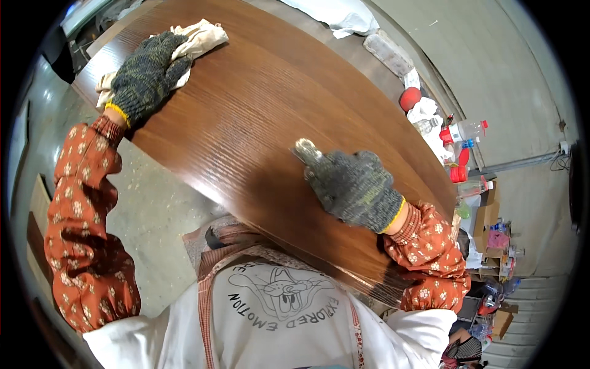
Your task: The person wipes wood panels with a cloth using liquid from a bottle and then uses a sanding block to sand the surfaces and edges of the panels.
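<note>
A brown wood-grain panel (pixel 258 111) with a glossy finish lies in front of me. At its far left end, my left hand (pixel 147 77), in a dark knitted glove with a yellow cuff edge, presses on a crumpled cream cloth (pixel 203 40), which sticks out on both sides of the glove. Over the right part of the panel is my right hand (pixel 353 187), gloved the same way and closed. From its fingers pokes a small object with a pale, shiny rounded end (pixel 305 149); the glove hides the rest, so its kind is unclear.
Beyond the panel's far right edge are a red ball-like item (pixel 410 98), a clear plastic block-shaped package (pixel 388 52), white cloth (pixel 338 15) and several plastic bottles (pixel 467 130). Cardboard boxes (pixel 488 215) stand at the right by a pale wall. Concrete floor (pixel 153 215) shows at left.
</note>
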Available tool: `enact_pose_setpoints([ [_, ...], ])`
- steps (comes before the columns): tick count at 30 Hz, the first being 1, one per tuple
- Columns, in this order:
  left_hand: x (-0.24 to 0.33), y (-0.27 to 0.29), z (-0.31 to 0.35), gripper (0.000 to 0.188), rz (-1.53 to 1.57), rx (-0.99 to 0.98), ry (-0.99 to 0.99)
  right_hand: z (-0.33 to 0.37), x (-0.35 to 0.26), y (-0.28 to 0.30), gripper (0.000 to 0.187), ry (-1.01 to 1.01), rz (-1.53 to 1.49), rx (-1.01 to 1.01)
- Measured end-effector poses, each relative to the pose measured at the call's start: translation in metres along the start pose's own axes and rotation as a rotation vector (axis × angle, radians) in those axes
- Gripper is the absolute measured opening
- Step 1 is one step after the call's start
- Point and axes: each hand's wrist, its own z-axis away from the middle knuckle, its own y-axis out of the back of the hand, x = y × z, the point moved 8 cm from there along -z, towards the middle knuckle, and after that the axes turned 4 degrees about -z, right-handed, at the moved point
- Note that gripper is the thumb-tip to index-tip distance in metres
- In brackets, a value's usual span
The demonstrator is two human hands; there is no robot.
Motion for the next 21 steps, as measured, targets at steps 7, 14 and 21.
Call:
enact_pose_setpoints([
  [7, -0.010, -0.005, 0.008, 0.041, -0.016, -0.085, 0.092, -0.033, -0.014, 0.010, 0.032, 0.130, -0.113, 0.144],
  [14, -0.004, -0.008, 0.000, 0.041, -0.028, -0.121, 0.126, -0.053, -0.008, 0.003, 0.023, 0.112, -0.133, -0.062],
  [21, -0.006, 0.008, 0.006, 0.040, -0.049, -0.106, 0.136, -0.053, -0.020, 0.017, 0.022, 0.197, -0.095, 0.154],
])
